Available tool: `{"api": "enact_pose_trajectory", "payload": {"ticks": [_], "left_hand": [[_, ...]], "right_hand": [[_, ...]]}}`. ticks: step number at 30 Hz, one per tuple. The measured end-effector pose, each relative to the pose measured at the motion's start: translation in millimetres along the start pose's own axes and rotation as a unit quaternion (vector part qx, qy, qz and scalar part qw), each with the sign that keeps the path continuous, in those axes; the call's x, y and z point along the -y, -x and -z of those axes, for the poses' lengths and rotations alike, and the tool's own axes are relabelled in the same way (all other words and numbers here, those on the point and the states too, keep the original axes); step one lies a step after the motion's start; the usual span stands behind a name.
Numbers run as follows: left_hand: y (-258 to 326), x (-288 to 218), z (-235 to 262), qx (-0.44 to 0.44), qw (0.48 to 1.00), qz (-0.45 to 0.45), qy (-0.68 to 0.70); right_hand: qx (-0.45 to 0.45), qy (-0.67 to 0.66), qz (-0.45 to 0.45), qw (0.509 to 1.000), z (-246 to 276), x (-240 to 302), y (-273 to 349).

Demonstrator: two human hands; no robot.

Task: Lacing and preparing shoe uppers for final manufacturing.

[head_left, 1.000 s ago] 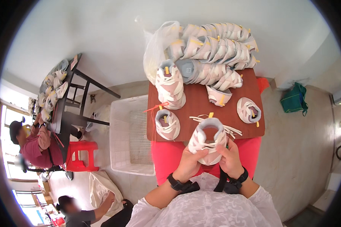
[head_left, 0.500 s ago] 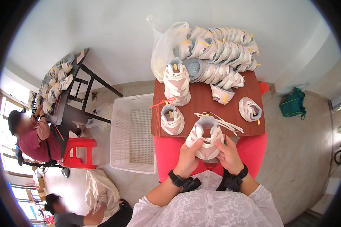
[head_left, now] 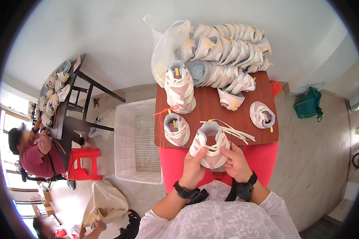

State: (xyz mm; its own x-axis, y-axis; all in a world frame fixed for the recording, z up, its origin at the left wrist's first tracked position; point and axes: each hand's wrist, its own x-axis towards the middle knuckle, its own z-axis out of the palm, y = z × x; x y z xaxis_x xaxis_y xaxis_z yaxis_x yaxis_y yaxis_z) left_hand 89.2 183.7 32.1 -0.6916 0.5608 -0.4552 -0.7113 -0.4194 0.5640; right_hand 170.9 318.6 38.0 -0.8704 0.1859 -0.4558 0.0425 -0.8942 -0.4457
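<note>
Between my hands, at the table's near edge, is a pink and white shoe upper [head_left: 214, 160] with a grey lining and white laces across its front, toe toward me. My left hand [head_left: 194, 168] is closed on its left side, thumb on top. My right hand [head_left: 237, 163] grips the right side by the laces; a thin dark thing shows by its fingers, too small to name. Loose white laces [head_left: 238, 133] lie just behind the upper. A laced upper [head_left: 176, 132] stands to the left, nested uppers [head_left: 180, 91] behind it, and another upper [head_left: 261, 115] at the right edge.
Rows of nested uppers [head_left: 231, 49] fill the back of the brown table [head_left: 205, 104], beside a clear plastic bag [head_left: 163, 55]. Left of it stands a white crate [head_left: 119, 143]. Farther left, a person [head_left: 42, 157] works at a dark table; another person handles a beige sack [head_left: 103, 199].
The view has shifted a little. Both hands still hold the upper, slightly turned now. At lower left, the person by the sack has leaned lower.
</note>
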Motion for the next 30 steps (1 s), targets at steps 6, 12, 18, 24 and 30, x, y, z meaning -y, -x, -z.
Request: {"api": "enact_pose_trajectory", "payload": {"ticks": [6,12,18,24,30], "left_hand": [[-12,1,7,0.003,1.000,0.006,-0.030],[-15,3,9,0.043,0.999,-0.033,0.003],[-12,-11,8,0.128,0.992,-0.010,0.001],[-11,-13,4,0.086,0.995,-0.007,-0.045],[-18,-27,15,0.178,0.976,0.039,-0.121]], "right_hand": [[-0.012,0.011,0.022,1.000,-2,-1,-8],[-0.072,0.110,0.124,0.983,-14,-5,-20],[-0.001,0.056,0.093,0.994,-12,5,-14],[-0.007,0.117,0.121,0.986,-16,5,-13],[0.092,0.001,0.000,0.996,10,20,-17]]}}
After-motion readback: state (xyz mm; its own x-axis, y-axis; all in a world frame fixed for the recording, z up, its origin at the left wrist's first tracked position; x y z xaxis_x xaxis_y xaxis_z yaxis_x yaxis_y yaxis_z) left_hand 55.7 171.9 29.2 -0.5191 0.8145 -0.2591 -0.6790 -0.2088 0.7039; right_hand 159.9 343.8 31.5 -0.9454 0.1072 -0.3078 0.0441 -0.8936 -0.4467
